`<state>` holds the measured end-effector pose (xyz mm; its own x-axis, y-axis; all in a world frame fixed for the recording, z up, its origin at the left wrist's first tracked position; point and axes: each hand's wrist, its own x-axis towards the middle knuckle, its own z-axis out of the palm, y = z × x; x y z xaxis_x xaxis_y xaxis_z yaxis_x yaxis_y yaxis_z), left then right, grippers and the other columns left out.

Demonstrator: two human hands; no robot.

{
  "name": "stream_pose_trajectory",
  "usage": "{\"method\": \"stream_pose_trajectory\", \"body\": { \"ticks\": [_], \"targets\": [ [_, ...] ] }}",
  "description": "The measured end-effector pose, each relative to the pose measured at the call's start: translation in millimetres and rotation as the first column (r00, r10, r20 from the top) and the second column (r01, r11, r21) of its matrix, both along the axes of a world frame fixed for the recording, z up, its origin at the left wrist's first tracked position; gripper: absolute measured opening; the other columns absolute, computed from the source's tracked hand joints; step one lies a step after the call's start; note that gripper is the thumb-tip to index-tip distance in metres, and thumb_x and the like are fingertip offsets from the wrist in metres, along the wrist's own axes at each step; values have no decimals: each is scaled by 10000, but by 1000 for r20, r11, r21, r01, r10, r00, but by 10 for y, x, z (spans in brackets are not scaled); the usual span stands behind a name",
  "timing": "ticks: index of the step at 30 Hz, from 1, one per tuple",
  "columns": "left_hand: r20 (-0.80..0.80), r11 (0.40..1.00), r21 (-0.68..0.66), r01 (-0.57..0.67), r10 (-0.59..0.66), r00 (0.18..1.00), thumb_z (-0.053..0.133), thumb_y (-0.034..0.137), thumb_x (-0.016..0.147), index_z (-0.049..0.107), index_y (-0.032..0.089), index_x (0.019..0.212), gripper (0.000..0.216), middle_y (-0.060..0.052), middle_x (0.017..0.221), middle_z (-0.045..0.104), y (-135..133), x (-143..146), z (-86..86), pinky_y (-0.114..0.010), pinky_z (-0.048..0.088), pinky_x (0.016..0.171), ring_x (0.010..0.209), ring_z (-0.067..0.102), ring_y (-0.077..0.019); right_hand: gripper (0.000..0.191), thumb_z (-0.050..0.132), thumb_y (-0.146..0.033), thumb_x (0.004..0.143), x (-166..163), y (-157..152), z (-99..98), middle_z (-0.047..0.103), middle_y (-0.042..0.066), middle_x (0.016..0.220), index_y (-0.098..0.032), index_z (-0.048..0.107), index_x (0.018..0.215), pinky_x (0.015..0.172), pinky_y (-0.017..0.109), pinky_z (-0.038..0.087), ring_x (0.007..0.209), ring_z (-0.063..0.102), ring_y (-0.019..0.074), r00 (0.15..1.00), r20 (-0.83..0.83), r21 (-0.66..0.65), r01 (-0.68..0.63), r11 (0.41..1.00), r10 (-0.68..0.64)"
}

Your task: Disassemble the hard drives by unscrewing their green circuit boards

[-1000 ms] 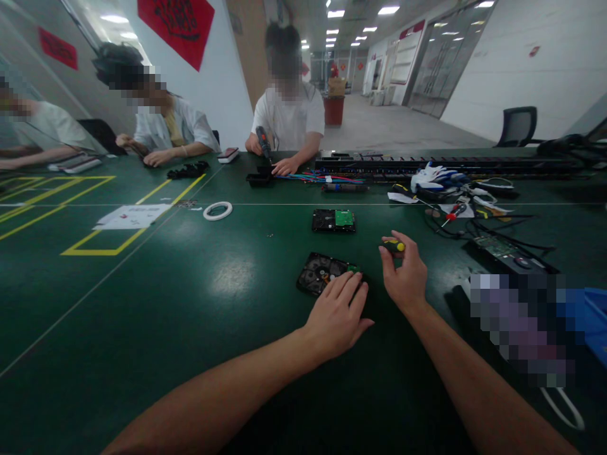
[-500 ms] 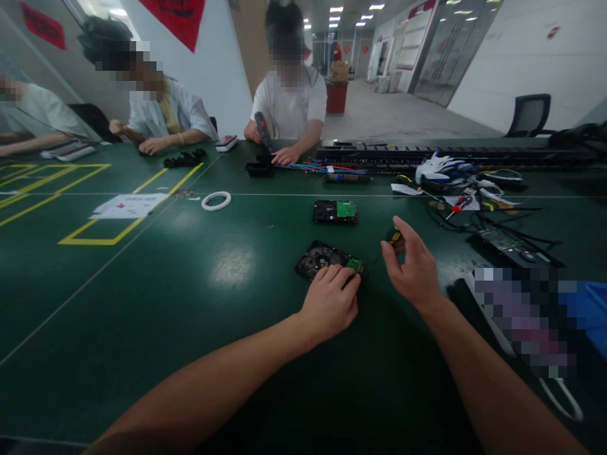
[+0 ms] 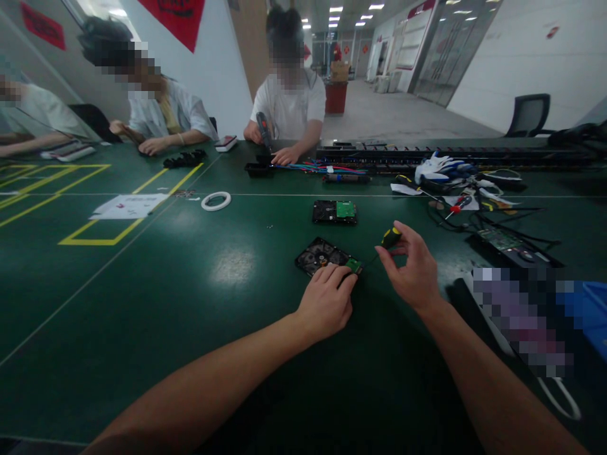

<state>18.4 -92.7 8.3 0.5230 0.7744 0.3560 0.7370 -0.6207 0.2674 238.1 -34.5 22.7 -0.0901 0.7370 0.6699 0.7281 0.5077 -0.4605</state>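
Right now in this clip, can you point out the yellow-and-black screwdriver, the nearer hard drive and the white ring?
Yellow-and-black screwdriver (image 3: 391, 237): head view, on its handle.
Nearer hard drive (image 3: 317, 254): head view, on its dark casing.
White ring (image 3: 215, 207): head view, on its front band.

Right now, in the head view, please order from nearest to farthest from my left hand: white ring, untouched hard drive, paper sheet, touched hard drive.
1. Touched hard drive: partly under your left hand.
2. Untouched hard drive: beyond it.
3. White ring: to the left.
4. Paper sheet: farther left.
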Motion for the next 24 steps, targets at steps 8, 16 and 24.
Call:
{"method": "stream_pose_trajectory", "body": {
  "ticks": [8,16,24],
  "targets": [
    [2,994,12,-111,111,994,587,339,881,470,187,1427,579,-161,1477,455,7,-4,-69,-610,299,1173,1413,361,-369,750,619,-222,895,-5,15,-20,634,140,1308,-225,292,1569,879,455,617,964,714,259,998,-51,-10,-40,999,39],
    [-29,996,26,-85,86,996,517,348,943,445,186,1460,546,-165,1562,395,21,-17,-114,-629,179,1233,1509,263,-351,671,644,-262,897,-6,-4,12,601,124,1306,-287,392,1519,833,481,628,861,703,240,999,29,16,-35,999,34],
    [-2,999,-37,33,-33,999,477,300,955,394,121,1479,560,-190,1562,408,72,-44,-161,-627,147,1253,1521,271,-328,676,633,-249,901,-22,3,-16,625,124,1309,-257,370,1524,874,452,625,928,717,247,999,-22,-13,-49,999,49]
  ]
}}
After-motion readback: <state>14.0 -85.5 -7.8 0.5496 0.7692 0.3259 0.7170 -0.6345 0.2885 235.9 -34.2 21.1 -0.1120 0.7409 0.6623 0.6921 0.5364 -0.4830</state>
